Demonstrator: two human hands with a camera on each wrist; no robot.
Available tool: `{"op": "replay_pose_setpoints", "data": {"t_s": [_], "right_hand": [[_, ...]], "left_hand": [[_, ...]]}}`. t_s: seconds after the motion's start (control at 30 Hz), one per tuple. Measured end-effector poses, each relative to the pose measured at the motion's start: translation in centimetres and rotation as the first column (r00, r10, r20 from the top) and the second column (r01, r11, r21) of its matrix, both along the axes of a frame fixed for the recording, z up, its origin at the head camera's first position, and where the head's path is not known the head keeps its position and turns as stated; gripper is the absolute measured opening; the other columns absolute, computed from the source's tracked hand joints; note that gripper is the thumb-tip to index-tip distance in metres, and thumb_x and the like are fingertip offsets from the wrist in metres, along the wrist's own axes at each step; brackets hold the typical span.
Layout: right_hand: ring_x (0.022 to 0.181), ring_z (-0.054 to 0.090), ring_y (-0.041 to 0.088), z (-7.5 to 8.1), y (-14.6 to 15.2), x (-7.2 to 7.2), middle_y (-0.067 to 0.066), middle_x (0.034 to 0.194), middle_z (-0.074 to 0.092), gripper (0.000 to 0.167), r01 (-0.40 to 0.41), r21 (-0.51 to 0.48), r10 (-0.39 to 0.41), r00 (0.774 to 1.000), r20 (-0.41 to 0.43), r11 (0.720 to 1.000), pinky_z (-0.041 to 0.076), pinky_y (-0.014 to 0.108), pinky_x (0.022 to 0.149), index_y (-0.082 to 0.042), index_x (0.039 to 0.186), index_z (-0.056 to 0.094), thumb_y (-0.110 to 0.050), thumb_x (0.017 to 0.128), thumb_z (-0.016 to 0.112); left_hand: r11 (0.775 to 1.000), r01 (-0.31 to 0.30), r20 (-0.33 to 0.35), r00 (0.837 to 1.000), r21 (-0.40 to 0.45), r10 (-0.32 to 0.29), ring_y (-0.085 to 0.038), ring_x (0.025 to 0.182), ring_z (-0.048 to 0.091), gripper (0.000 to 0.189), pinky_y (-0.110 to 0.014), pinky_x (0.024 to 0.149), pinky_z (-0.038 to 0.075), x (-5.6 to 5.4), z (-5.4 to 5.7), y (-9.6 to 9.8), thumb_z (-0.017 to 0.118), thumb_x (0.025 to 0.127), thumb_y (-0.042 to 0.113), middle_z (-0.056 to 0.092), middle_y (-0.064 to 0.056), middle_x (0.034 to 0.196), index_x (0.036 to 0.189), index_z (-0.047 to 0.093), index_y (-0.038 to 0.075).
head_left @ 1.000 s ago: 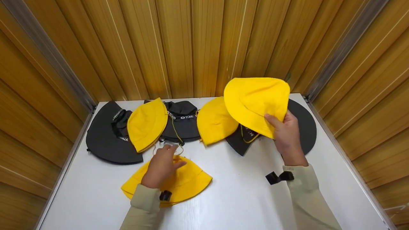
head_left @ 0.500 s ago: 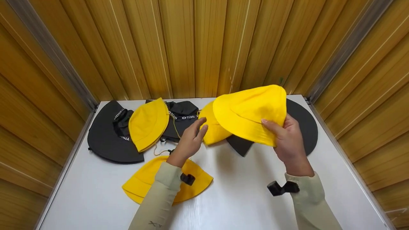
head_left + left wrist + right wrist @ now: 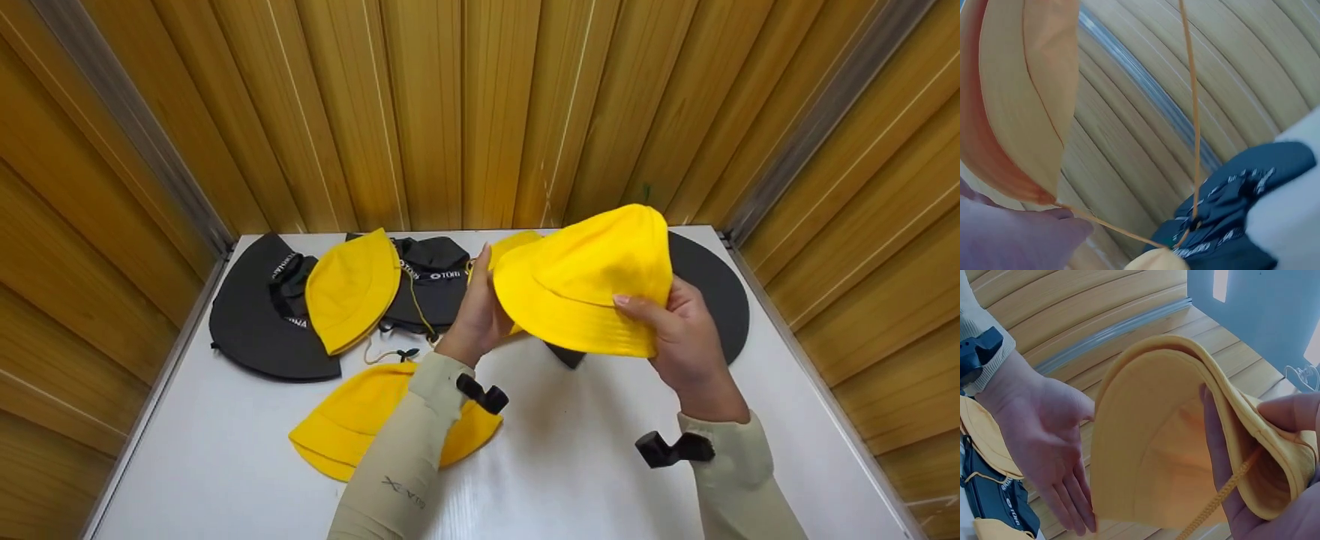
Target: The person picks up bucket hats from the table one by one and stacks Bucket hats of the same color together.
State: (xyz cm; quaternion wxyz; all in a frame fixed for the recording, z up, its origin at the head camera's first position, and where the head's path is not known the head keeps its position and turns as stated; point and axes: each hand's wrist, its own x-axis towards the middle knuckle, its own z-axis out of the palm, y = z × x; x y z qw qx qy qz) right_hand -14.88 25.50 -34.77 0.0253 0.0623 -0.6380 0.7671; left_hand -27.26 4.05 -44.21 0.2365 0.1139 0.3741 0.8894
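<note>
In the head view, the black hat (image 3: 442, 304) just toward 9 o'clock of centre bears white letters (image 3: 448, 275) starting "TO", the rest unclear. The black wide-brimmed hat (image 3: 259, 341) farther toward 9 has half-hidden white lettering (image 3: 283, 264). The left sleeve (image 3: 394, 454), at 7, shows an X-like mark (image 3: 391, 482).

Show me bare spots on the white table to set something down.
A bare patch of the table lies between the near yellow hat and the right sleeve. Another lies left, between that hat, the leftmost black hat and the table's left edge. The back is crowded: yellow and black hats overlap along the wall, and the held yellow hat hides part.
</note>
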Motion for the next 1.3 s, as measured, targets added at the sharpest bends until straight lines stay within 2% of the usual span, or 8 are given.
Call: {"op": "replay_pose_setpoints", "data": {"t_s": [0.1, 0.2, 0.43, 0.73, 0.93, 1.1, 1.17, 1.3], "right_hand": [[0.099, 0.073, 0.025, -0.3, 0.6, -0.1, 0.013, 0.121, 0.067, 0.036, -0.037, 0.007, 0.037, 0.999, -0.007, 0.999, 0.062, 0.039, 0.091, 0.003, 0.137, 0.055, -0.001, 0.102, 0.058], [0.097, 0.072, 0.024, -0.6, 1.5, -0.2, 0.012, 0.118, 0.068, 0.034, -0.082, 0.03, 0.082, 0.996, -0.018, 0.996, 0.063, 0.038, 0.089, 0.004, 0.135, 0.056, 0.003, 0.101, 0.056], [0.093, 0.073, 0.025, -1.0, 4.3, -0.7, 0.013, 0.114, 0.07, 0.033, -0.182, 0.125, 0.187, 0.982, -0.032, 0.975, 0.064, 0.038, 0.086, 0.005, 0.134, 0.058, 0.005, 0.101, 0.054], [0.091, 0.076, 0.023, -1.8, 6.5, -1.7, 0.008, 0.114, 0.071, 0.038, -0.125, 0.264, 0.117, 0.992, 0.048, 0.956, 0.063, 0.037, 0.085, -0.003, 0.137, 0.057, -0.003, 0.1, 0.063], [0.09, 0.078, 0.022, -2.9, 7.0, -2.7, 0.005, 0.111, 0.075, 0.046, -0.012, 0.145, -0.011, 0.988, 0.156, 0.989, 0.063, 0.036, 0.082, -0.008, 0.14, 0.054, -0.014, 0.097, 0.071], [0.095, 0.074, 0.017, -3.9, 6.4, -3.0, 0.004, 0.115, 0.071, 0.045, 0.057, -0.118, -0.032, 0.979, 0.2, 0.991, 0.063, 0.032, 0.087, -0.009, 0.14, 0.054, -0.029, 0.101, 0.066], [0.102, 0.071, 0.018, -4.3, 6.0, -3.1, 0.006, 0.12, 0.068, 0.044, 0.036, -0.341, 0.029, 0.983, 0.183, 0.939, 0.061, 0.033, 0.093, -0.009, 0.14, 0.055, -0.032, 0.103, 0.061], [0.115, 0.068, 0.023, -4.9, 4.8, -3.2, 0.009, 0.129, 0.066, 0.041, -0.089, -0.693, 0.182, 0.981, 0.062, 0.716, 0.056, 0.039, 0.104, -0.007, 0.138, 0.056, -0.035, 0.108, 0.051]], "left_hand": [[0.993, 0.088, 0.084, 0.992, 0.082, -0.095, -0.01, 0.098, 0.067, 0.066, -0.026, 0.087, 0.058, -0.2, -0.6, 0.5, 0.042, 0.097, 0.073, 0.068, 0.004, 0.11, 0.13, 0.058, 0.018], [0.987, 0.122, 0.152, 0.979, 0.104, -0.137, -0.011, 0.101, 0.067, 0.067, -0.026, 0.09, 0.058, -0.3, -1.2, 0.6, 0.055, 0.092, 0.072, 0.068, 0.004, 0.114, 0.133, 0.057, 0.019], [0.992, 0.062, 0.197, 0.977, 0.111, -0.083, -0.013, 0.106, 0.067, 0.049, -0.028, 0.096, 0.058, -0.3, -2.3, 0.5, 0.053, 0.103, 0.051, 0.067, 0.001, 0.121, 0.137, 0.055, 0.015], [0.987, -0.003, 0.182, 0.983, 0.16, -0.027, -0.018, 0.12, 0.064, 0.043, -0.038, 0.108, 0.054, 0.1, -2.6, 0.3, 0.058, 0.105, 0.025, 0.062, -0.005, 0.131, 0.144, 0.048, 0.011], [0.984, -0.068, 0.125, 0.991, 0.162, 0.048, -0.023, 0.129, 0.06, 0.045, -0.045, 0.11, 0.051, 0.3, -2.4, 0.0, 0.052, 0.108, 0.013, 0.056, -0.009, 0.139, 0.15, 0.039, 0.013], [0.967, -0.177, 0.137, 0.979, 0.184, 0.153, -0.022, 0.128, 0.059, 0.043, -0.045, 0.113, 0.048, 0.8, -1.3, 0.4, 0.048, 0.108, 0.009, 0.054, -0.007, 0.136, 0.149, 0.035, 0.013], [0.954, -0.22, 0.151, 0.97, 0.203, 0.191, -0.022, 0.127, 0.059, 0.043, -0.045, 0.113, 0.048, 1.0, -0.7, 0.5, 0.047, 0.108, 0.008, 0.053, -0.007, 0.136, 0.149, 0.034, 0.015], [0.93, -0.279, 0.152, 0.957, 0.238, 0.248, -0.023, 0.128, 0.059, 0.045, -0.046, 0.113, 0.048, 1.4, 0.4, 0.7, 0.048, 0.108, 0.008, 0.052, -0.007, 0.136, 0.149, 0.033, 0.018]]}}
